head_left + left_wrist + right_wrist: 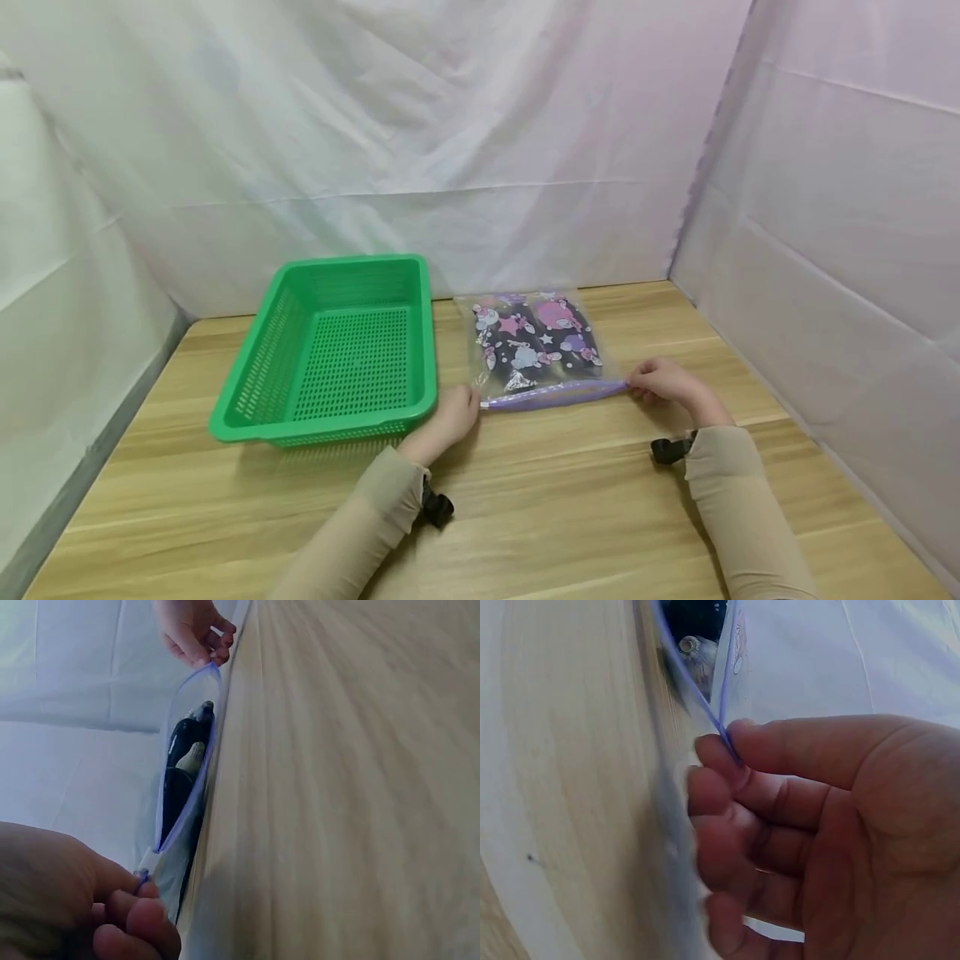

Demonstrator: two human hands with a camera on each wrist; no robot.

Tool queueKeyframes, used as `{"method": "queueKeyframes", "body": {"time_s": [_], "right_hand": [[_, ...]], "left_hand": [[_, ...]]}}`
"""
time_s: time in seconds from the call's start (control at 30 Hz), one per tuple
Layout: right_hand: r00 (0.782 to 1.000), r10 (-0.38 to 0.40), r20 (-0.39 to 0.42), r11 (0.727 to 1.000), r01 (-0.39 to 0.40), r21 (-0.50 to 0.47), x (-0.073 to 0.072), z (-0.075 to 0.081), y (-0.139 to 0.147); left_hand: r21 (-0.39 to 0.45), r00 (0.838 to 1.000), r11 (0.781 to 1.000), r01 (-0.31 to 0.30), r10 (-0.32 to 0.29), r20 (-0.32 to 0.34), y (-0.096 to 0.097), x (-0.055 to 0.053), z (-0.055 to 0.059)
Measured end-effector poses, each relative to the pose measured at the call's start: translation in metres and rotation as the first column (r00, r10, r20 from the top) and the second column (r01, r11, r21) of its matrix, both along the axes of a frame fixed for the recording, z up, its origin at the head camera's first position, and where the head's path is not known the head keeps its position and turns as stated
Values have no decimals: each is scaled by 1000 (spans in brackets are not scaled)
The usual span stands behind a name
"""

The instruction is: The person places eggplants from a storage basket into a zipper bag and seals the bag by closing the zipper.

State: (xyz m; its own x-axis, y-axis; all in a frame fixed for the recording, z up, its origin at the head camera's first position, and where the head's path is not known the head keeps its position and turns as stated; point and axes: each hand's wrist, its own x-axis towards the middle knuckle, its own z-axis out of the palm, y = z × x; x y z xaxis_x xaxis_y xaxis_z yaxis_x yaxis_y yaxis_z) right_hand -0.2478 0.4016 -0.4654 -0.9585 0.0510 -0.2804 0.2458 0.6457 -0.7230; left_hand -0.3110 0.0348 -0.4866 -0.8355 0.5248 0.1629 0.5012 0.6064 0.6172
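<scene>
A clear slider zip bag (536, 346) printed with pink, white and purple cartoon figures lies on the table, its purple-edged mouth toward me. My left hand (448, 423) pinches the left end of that mouth, beside the white slider (150, 860). At the opposite end, my right hand (669, 387) pinches the purple strip (724, 729) between thumb and forefinger, its other fingers loosely bent. Between the hands the mouth gapes. Inside, dark items (178, 791) and a pale piece with a narrow round tip (697, 660) show; most of them is hidden behind the print.
A green perforated plastic basket (429, 358) stands left of the bag, close to my left hand. The wood-grain table (555, 517) runs back to a white cloth wall (450, 125), with more white cloth on both sides.
</scene>
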Motion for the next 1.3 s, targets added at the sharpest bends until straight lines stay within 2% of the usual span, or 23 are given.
{"method": "queueKeyframes", "body": {"time_s": [0.2, 0.47, 0.63, 0.77, 0.9, 1.0, 1.07, 1.13, 1.2, 1.23, 1.3], "right_hand": [[1000, 0, 22, 997, -2, 74, -2, 3, 1], [1000, 2, 18, 996, -3, 90, -5, 4, 2], [1000, -23, 12, 994, 22, 106, -1, 3, 3], [995, -53, -85, 982, 67, 177, 0, 11, -2], [966, -28, -258, 944, 110, 311, -1, 30, -24], [922, 48, -384, 920, 109, 377, -3, 46, -55], [876, 114, -469, 915, 92, 394, -5, 52, -78], [802, 196, -565, 908, 69, 414, -6, 54, -99], [711, 282, -645, 898, 42, 439, -7, 51, -117], [663, 329, -672, 888, 25, 459, -8, 49, -126], [583, 429, -690, 852, -8, 523, -10, 44, -142]], "left_hand": [[-38, 997, 999, -27, 24, -71, 1, -3, 1], [-6, 1000, 1000, -20, 20, -21, 1, -4, 1], [18, 1000, 1000, -16, 17, -20, 1, -3, -1], [72, 1000, 997, -21, 21, 1, 0, -2, -5], [103, 1000, 994, -21, 19, 22, -2, -1, -8], [126, 1000, 992, -22, 19, 25, -3, -1, -9], [157, 999, 987, -25, 18, 48, -3, -2, -10], [200, 993, 979, -31, 8, 114, -2, -3, -11], [238, 982, 970, -42, -3, 187, -2, -4, -13], [260, 976, 965, -47, -12, 220, -1, -4, -13], [297, 960, 953, -62, -25, 279, -1, -4, -13]]}}
